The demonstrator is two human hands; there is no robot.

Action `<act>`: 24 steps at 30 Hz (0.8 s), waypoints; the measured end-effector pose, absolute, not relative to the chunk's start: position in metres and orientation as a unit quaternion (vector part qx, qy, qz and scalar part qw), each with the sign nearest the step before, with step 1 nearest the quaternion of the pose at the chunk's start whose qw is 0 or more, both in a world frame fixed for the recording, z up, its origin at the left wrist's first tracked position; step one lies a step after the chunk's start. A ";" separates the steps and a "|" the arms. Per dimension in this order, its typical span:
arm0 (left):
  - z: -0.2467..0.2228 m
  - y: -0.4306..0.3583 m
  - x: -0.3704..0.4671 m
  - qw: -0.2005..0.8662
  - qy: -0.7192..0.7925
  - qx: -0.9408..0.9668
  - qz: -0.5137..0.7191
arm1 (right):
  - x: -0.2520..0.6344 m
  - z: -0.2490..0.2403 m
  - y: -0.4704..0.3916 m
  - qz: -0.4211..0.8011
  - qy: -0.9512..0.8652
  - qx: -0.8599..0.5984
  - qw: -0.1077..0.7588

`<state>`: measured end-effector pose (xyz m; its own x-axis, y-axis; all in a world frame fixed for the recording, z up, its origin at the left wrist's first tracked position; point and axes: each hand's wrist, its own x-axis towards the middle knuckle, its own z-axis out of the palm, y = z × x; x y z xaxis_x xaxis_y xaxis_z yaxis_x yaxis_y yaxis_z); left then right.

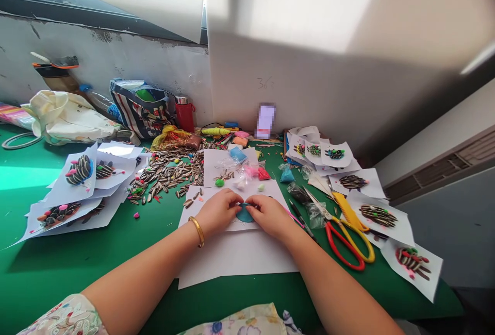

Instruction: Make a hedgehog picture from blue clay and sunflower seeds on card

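White paper [247, 255], overlapping sheets, laid in front of you on the green table [211, 299]; landmark for this entry. Blue piece [244, 214], flat, one, on the paper, between your two hands. Left hand [221, 212], gold bracelet [198, 232] at the wrist: thumb and fingertips closed on the blue piece's near-left upper edge. Right hand [271, 215]: thumb and fingertips likewise closed on its right upper edge. Left of the paper: striped seeds [166, 172], a loose heap; farther left, seed-covered cards [58, 189], overlapping. Right of the paper: scissors [332, 217], red and yellow handles, a yellow tool [348, 212] just beside them; farther right, a second run of cards [402, 221]. Beyond the paper, to the left: red bottle [184, 115], upright, beside a striped bag [144, 114].
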<state>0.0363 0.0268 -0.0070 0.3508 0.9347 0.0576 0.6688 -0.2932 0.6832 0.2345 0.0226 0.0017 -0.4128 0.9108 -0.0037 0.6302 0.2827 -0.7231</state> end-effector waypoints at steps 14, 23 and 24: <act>-0.001 0.018 0.044 0.223 0.533 0.794 0.191 | 0.238 -0.007 0.030 0.323 -0.767 -0.522 0.186; -0.004 0.013 0.049 0.162 0.533 0.814 0.162 | 0.241 -0.009 0.031 0.312 -0.776 -0.517 0.183; -0.004 0.013 0.049 0.161 0.532 0.816 0.159 | 0.242 -0.009 0.031 0.310 -0.776 -0.519 0.180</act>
<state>0.0492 0.0132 -0.0044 0.3828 0.9196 0.0889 0.8173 -0.3819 0.4315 0.2418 0.0312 -0.0089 -0.3972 0.9168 -0.0422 0.6935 0.2697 -0.6680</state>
